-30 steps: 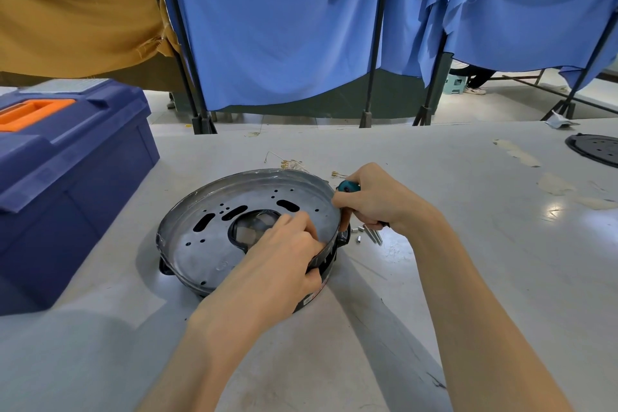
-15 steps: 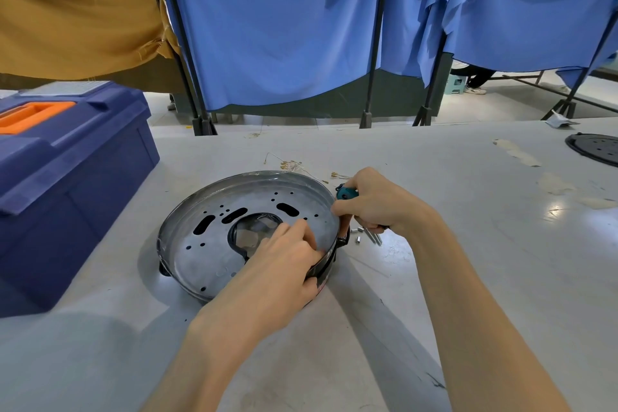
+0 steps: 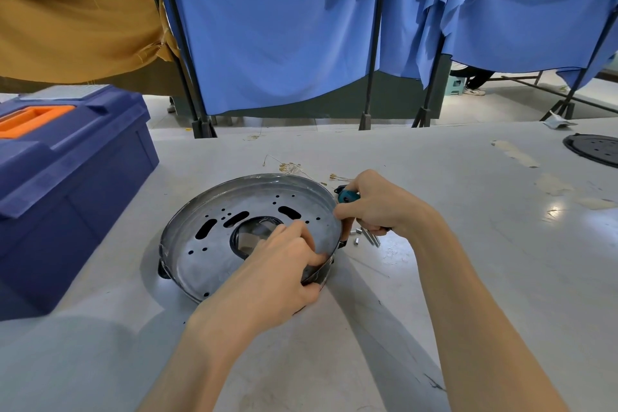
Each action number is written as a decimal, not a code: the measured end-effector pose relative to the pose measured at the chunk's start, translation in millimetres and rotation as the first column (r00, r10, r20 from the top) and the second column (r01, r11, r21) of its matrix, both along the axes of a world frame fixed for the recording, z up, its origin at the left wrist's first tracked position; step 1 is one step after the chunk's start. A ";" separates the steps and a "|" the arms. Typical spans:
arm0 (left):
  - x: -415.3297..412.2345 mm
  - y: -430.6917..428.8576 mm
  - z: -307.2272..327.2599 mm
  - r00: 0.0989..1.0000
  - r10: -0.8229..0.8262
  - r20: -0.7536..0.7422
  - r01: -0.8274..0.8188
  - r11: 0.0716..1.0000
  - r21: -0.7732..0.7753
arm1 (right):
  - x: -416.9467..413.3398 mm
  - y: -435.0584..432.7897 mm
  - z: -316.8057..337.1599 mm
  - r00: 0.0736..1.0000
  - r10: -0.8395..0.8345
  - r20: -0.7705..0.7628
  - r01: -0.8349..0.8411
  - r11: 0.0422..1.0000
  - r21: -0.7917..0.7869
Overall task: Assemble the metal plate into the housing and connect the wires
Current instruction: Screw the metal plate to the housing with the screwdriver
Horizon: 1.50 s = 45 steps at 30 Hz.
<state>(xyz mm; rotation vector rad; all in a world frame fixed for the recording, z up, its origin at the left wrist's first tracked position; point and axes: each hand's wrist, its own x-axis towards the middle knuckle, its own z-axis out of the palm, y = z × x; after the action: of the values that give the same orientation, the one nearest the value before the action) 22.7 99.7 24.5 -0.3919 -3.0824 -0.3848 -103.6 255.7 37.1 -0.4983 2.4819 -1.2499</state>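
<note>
our left hand (image 3: 274, 274) clamps the near-right edge of the metal plate (image 3: 214, 257), fingers pressed on top and thumb hooked outside the wall of the housing (image 3: 323, 274). our right hand (image 3: 378, 207) is curled round a teal-handled tool (image 3: 347, 196) just beside the housing's right rim, with a fingertip touching that rim. the plate lies inside the housing on the surface (image 3: 468, 244), and it looks tilted, higher at the far side. we judge that it is not yet fully seated.

to do this well, we should press evenly round the edge, not only at one spot, and turn the plate until its holes line up with whatever sits below, which we cannot see. the wires (image 3: 287, 166) lie loose beyond the housing, not yet connected. the small metal fasteners (image 3: 368, 237) are near our right hand.
</note>
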 end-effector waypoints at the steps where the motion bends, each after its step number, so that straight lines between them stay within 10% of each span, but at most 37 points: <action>1: -0.3 -0.9 0.1 1.000 0.001 0.002 -0.001 1.000 0.003 | 0.3 -0.2 -0.1 1.000 0.004 0.009 -0.004 1.000 -0.003; 11: -0.7 -10.3 -7.8 0.999 0.010 0.052 -0.012 0.998 0.055 | -0.2 -2.0 -2.7 1.000 0.020 0.017 -0.021 0.999 0.035; 18: -9.7 -27.0 -2.9 0.988 0.017 0.157 -0.073 0.930 0.360 | -2.4 -0.1 -5.2 0.999 0.017 0.038 -0.018 0.999 0.043; 45: -14.2 -41.0 5.4 0.936 -0.052 0.349 -0.055 0.956 0.289 | 3.9 7.2 -9.8 1.000 -0.005 0.018 0.002 0.989 0.147</action>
<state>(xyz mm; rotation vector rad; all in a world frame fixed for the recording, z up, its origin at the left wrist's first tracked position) 8.5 58.8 30.0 -0.3423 -3.2806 -1.0062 -99.7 262.9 27.3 -0.4425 2.5361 -1.0582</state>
